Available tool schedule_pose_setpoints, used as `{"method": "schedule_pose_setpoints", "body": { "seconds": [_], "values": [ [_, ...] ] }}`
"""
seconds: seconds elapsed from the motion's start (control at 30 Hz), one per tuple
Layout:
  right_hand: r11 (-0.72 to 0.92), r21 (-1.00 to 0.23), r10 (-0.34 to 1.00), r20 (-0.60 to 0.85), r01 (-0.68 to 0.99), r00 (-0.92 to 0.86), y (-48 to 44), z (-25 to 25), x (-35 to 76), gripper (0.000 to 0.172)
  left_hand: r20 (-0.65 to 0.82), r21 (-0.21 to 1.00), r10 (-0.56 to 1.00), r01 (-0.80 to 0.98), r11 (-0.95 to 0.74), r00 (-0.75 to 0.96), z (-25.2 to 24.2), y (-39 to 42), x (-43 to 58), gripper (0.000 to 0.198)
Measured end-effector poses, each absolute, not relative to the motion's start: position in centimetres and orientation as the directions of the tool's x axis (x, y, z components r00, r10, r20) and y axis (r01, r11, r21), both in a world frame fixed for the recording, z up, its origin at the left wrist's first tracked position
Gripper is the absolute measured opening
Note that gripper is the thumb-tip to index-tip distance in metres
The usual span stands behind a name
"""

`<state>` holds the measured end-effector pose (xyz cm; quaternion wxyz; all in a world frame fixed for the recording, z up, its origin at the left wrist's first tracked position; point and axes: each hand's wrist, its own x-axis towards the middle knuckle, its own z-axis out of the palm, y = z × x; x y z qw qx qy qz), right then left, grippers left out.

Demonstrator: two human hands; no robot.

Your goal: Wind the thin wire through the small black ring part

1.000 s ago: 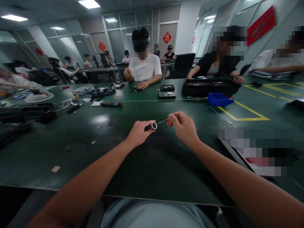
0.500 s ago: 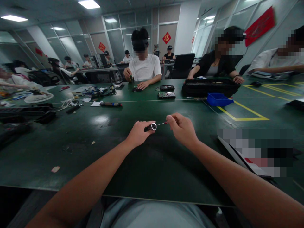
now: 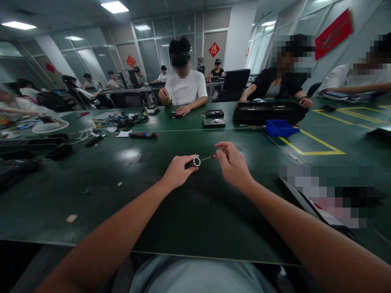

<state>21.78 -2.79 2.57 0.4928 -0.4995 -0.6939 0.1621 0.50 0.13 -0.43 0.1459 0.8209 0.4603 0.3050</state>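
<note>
My left hand (image 3: 179, 172) is closed round a small dark cylindrical part (image 3: 190, 164) with a bright ring on its end, held above the green table (image 3: 171, 219). To its right, my right hand (image 3: 233, 167) grips a thin screwdriver (image 3: 213, 156) by its red handle, between thumb and fingers. The index finger is raised and bent over the handle. The metal shaft points left to the ringed end of the part; whether the tip touches inside is too small to tell.
Across the table a person (image 3: 186, 87) handles a small device. Two hard drives (image 3: 214, 122), a blue bin (image 3: 280, 128) and a long black housing (image 3: 270, 114) stand beyond my hands. Cables (image 3: 122, 117) and a dark tool (image 3: 143, 134) lie at the back left.
The fingers of my right hand have opened a little on the screwdriver, the index finger lifting and more of the handle showing. My left hand and the dark part have barely shifted.
</note>
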Motion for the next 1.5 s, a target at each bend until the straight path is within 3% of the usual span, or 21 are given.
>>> {"method": "schedule_pose_setpoints", "body": {
  "seconds": [0.27, 0.37, 0.57, 0.73, 0.8, 0.93, 1.23, 1.5],
  "values": [
    [0.411, -0.762, 0.882, 0.472, 0.501, -0.006, -2.8, 2.7, 21.8, 0.020, 0.336, 0.525, 0.858, 0.680, -0.512, 0.388, -0.4, 0.1, 0.6, 0.044],
    [0.402, -0.864, 0.894, 0.441, 0.303, 0.071, -2.4, 2.4, 21.6, 0.013, 0.348, 0.524, 0.859, 0.682, -0.510, 0.376, -0.3, 0.0, 0.7, 0.043],
    [0.296, -0.952, 0.951, 0.286, -0.073, 0.118, -1.1, 1.1, 21.4, 0.028, 0.363, 0.521, 0.854, 0.678, -0.518, 0.374, 0.2, -0.2, 0.6, 0.043],
    [0.119, -0.971, 0.990, 0.101, -0.207, 0.095, -0.2, 1.0, 22.1, 0.028, 0.385, 0.453, 0.797, 0.657, -0.603, 0.465, 0.3, 0.2, 0.1, 0.040],
    [0.114, -0.979, 0.986, 0.091, -0.170, 0.138, -0.1, 1.0, 22.3, 0.026, 0.355, 0.432, 0.799, 0.673, -0.600, 0.485, 0.2, 0.4, 0.0, 0.040],
    [0.230, -0.973, 0.951, 0.224, -0.003, 0.213, -0.1, 1.0, 22.3, 0.026, 0.307, 0.426, 0.819, 0.700, -0.574, 0.485, -0.2, 0.6, 0.0, 0.041],
    [0.384, -0.892, 0.898, 0.421, 0.238, 0.127, -1.6, 1.8, 21.8, 0.021, 0.311, 0.417, 0.811, 0.696, -0.585, 0.496, 0.1, 0.4, 0.3, 0.039],
    [0.404, -0.815, 0.872, 0.480, 0.415, 0.095, -2.1, 2.3, 22.0, 0.021, 0.310, 0.434, 0.822, 0.698, -0.570, 0.478, -0.3, 0.5, 0.1, 0.040]
  ]
}}
